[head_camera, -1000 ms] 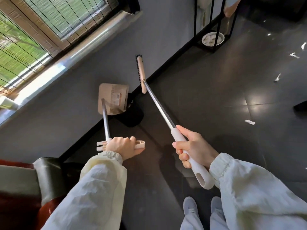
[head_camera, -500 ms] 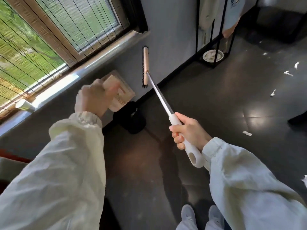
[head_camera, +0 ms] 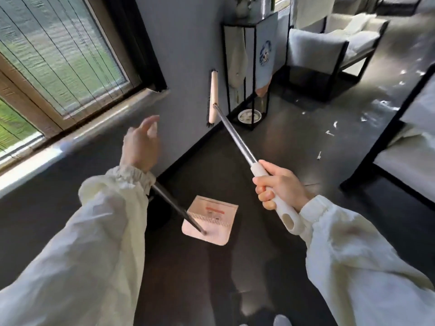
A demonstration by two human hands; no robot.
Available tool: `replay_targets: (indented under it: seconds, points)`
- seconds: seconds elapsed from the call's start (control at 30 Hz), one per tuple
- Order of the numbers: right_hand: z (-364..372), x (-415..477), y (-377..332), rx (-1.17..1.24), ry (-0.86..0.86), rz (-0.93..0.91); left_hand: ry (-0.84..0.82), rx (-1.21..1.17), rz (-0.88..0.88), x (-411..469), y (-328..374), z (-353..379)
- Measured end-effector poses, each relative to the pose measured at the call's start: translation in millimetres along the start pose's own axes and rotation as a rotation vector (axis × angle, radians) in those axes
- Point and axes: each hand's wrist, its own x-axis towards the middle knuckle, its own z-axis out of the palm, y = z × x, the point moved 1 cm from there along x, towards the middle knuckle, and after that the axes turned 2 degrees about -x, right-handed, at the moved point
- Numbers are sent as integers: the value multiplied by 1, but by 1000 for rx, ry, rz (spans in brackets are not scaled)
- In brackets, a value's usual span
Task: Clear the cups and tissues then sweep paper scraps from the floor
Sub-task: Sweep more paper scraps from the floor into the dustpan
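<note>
Hiding under your left cuff, the dustpan (head_camera: 210, 220) pole's top is cut off from view, and your left hand (head_camera: 140, 143) is blurred w/ fingers loosely spread, gripping nothing. Your right hand (head_camera: 277, 184) has fingers wrapped tight on the broom (head_camera: 237, 140) handle, head raised beside the wall, w/ open dark floor ahead and paper scraps (head_camera: 329, 132) scattered near the sofa frame (head_camera: 367, 170). Vs 0.5 s ago, the dustpan is now down on the floor, not up by the window.

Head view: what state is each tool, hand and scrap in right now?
White-handled broom with metal shaft: lifted, head raised by the wall.
Beige dustpan: down near the floor.
Right hand: gripping the broom.
Left hand: raised, fingers spread.
White paper scraps: unswept.
</note>
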Motion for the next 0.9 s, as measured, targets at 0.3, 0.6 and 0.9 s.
replay_targets:
  seconds: [0.3, 0.6, 0.9]
  points:
    - [-98, 5, -5, 86, 262, 35, -253, -151, 10, -7, 62, 177]
    - [-240, 76, -30, 276, 479, 82, -470, -167, 211, 61, 204, 318]
    - [-363, 176, -155, 397, 513, 44, -436, -196, 349, 215, 337, 416]
